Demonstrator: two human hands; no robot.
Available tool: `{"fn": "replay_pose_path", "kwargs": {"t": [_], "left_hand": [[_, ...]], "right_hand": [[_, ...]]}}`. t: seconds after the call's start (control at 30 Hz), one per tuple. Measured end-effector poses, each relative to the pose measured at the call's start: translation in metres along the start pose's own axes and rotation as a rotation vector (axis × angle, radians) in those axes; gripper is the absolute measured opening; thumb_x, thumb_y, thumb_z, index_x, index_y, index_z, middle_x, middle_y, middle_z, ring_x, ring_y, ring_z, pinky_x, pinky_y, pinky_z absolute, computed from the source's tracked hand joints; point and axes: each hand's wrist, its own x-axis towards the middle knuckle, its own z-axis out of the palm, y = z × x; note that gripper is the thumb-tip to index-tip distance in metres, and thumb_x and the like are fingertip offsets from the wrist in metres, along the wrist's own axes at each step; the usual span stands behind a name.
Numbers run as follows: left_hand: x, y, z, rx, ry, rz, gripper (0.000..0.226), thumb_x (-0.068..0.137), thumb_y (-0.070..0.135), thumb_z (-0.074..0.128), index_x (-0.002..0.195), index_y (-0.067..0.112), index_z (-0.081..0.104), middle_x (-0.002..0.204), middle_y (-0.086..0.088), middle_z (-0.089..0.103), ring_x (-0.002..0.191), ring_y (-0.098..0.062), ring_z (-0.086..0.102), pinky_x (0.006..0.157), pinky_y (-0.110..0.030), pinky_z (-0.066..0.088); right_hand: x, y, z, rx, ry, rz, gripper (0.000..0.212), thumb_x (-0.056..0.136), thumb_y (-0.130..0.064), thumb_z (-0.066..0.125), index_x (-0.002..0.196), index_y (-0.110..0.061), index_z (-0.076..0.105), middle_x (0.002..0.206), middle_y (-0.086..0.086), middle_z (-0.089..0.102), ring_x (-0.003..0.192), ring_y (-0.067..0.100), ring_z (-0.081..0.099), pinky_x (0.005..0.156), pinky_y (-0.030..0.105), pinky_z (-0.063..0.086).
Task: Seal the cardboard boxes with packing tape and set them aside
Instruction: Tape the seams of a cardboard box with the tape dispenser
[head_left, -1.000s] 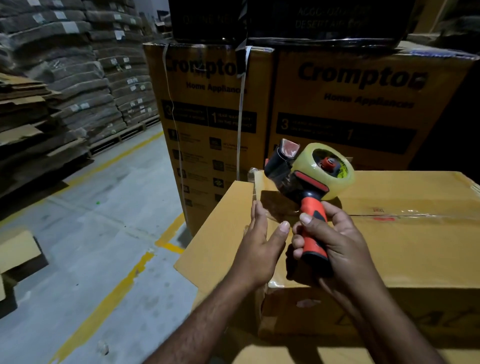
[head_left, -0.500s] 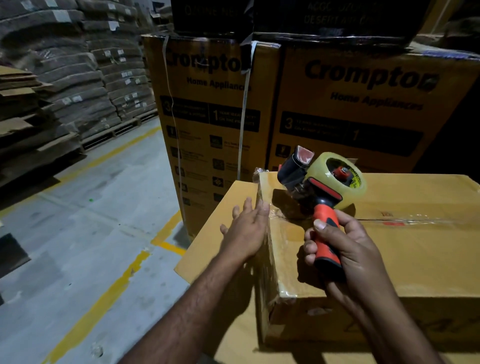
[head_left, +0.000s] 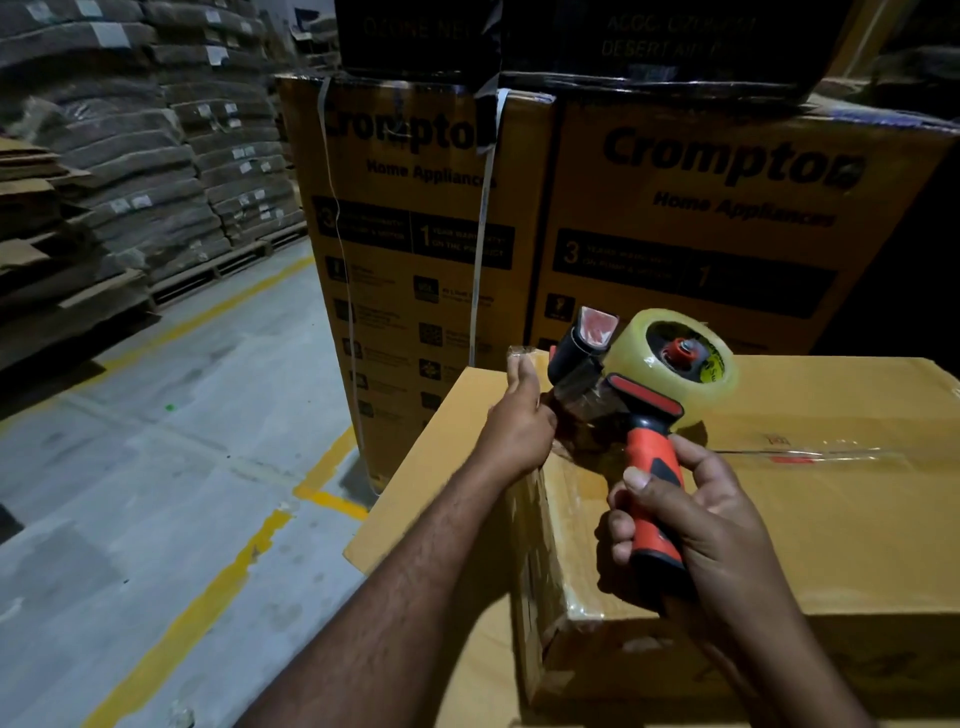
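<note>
Both tall yellow cardboard cartons (head_left: 727, 322) at the back said "Crompton Home Appliances" in black, with a big "3" and "1" in the black bands below. The dark box (head_left: 675, 67) on top faintly read "DESERT AIR".

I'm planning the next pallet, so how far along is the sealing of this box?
Done: a tape strip already runs along the top seam of the box. In hand: the right hand grips the tape dispenser at the left edge, left hand at the tape end. Left: probably cutting free, setting the box aside.

orange-black dispenser (head_left: 652, 447); tan box (head_left: 831, 519)
</note>
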Motion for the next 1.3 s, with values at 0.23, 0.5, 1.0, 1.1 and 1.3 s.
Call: {"fn": "replay_pose_path", "kwargs": {"t": [0.23,0.5,1.0,1.1,1.3], "left_hand": [[0.022,-0.026,-0.026,-0.448,0.33,-0.2,0.05,0.106,0.037,0.045,0.154,0.025,0.037,0.145,0.005,0.051,0.122,-0.012,0.06,0.098,-0.034,0.05],[0.044,-0.003,-0.046,-0.401,0.105,-0.263,0.031,0.092,0.05,0.068,0.094,0.019,0.065,0.098,0.001,0.068,0.09,-0.017,0.065,0.077,-0.036,0.059],[0.077,-0.003,-0.038,-0.505,-0.084,-0.714,0.035,0.089,0.031,0.059,0.056,0.021,0.05,0.049,0.007,0.042,0.049,-0.01,0.041,0.055,-0.023,0.035],[0.077,-0.003,-0.042,-0.538,-0.092,-0.638,0.028,0.096,0.026,0.055,0.07,0.017,0.062,0.053,0.006,0.05,0.049,-0.008,0.044,0.057,-0.025,0.039],[0.058,-0.027,-0.046,-0.682,-0.016,-0.256,0.031,0.105,0.014,0.042,0.11,0.014,0.073,0.095,-0.008,0.069,0.066,-0.011,0.054,0.063,-0.028,0.044]], "right_hand": [[0.001,0.001,0.007,-0.068,-0.024,0.02,0.059,0.074,-0.009,0.073,0.117,-0.043,0.052,0.082,0.02,0.062,0.057,0.03,0.056,0.053,0.037,0.05],[0.001,0.001,0.004,-0.061,0.001,0.032,0.058,0.076,-0.008,0.073,0.117,-0.043,0.052,0.081,0.019,0.062,0.058,0.03,0.057,0.054,0.037,0.05],[-0.002,0.005,0.003,-0.08,0.006,0.044,0.058,0.08,-0.002,0.07,0.123,-0.037,0.051,0.073,0.021,0.059,0.051,0.03,0.055,0.048,0.036,0.05],[-0.002,0.006,0.001,-0.065,0.011,0.047,0.059,0.079,-0.002,0.071,0.121,-0.038,0.052,0.074,0.022,0.058,0.052,0.031,0.055,0.051,0.037,0.051],[0.002,0.004,0.004,-0.089,0.027,0.009,0.057,0.082,-0.005,0.072,0.123,-0.037,0.051,0.085,0.025,0.057,0.055,0.032,0.056,0.052,0.037,0.051]]}}
